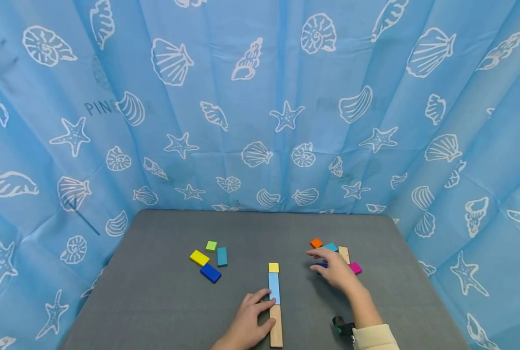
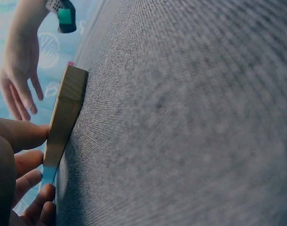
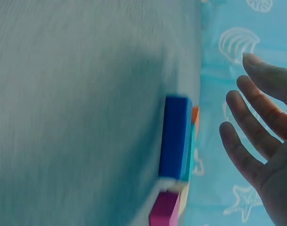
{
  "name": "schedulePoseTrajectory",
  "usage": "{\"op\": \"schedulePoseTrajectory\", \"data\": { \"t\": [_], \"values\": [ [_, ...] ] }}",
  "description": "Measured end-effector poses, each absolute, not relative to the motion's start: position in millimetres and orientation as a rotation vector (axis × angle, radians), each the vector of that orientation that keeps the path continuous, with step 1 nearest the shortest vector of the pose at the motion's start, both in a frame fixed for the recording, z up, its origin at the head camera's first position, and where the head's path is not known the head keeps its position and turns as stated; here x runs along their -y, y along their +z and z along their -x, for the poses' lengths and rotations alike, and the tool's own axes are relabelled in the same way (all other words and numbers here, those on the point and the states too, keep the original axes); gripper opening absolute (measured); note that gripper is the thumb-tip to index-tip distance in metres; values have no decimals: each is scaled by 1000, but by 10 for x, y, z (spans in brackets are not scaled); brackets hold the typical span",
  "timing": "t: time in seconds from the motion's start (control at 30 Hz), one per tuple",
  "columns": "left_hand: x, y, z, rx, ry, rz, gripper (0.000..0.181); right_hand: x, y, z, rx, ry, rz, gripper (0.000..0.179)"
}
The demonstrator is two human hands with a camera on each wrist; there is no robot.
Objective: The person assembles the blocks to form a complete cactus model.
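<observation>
A straight row stands in the middle of the table: a small yellow block (image 1: 274,268), a light blue block (image 1: 274,284) and a plain wooden block (image 1: 276,333) nearest me. My left hand (image 1: 252,321) lies along the row's left side, thumb and fingertips against the wooden and light blue blocks. Over the right cluster hovers my right hand (image 1: 339,272), its fingers spread and holding nothing. Below it is a dark blue block (image 3: 175,136), partly hidden in the head view. Around that lie an orange block (image 1: 316,242), a teal block (image 1: 331,247), a wooden block (image 1: 344,253) and a magenta block (image 1: 355,268).
On the left sit a lime green block (image 1: 211,246), a yellow block (image 1: 199,258), a teal block (image 1: 222,256) and a blue block (image 1: 210,273). Behind the grey table (image 1: 154,301) hangs a blue shell-print curtain (image 1: 224,97). A black device (image 1: 341,325) is on my right wrist.
</observation>
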State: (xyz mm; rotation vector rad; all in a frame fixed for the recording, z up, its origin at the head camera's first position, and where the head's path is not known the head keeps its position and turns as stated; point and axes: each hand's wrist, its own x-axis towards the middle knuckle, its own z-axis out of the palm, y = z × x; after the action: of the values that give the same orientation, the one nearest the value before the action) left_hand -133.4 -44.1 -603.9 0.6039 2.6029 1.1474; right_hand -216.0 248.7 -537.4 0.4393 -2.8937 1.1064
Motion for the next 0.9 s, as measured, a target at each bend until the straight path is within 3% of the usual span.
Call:
{"op": "schedulePoseTrajectory", "data": {
  "t": [0.57, 0.9],
  "values": [
    [448, -6021, 1330, -2564, 1151, -556, 44, -3321, -5473, 2052, 3000, 932, -229, 43],
    [440, -6009, 1330, -2562, 1147, -552, 44, -3473, -5562, 2106, 3080, 823, -203, 36]
  ]
}}
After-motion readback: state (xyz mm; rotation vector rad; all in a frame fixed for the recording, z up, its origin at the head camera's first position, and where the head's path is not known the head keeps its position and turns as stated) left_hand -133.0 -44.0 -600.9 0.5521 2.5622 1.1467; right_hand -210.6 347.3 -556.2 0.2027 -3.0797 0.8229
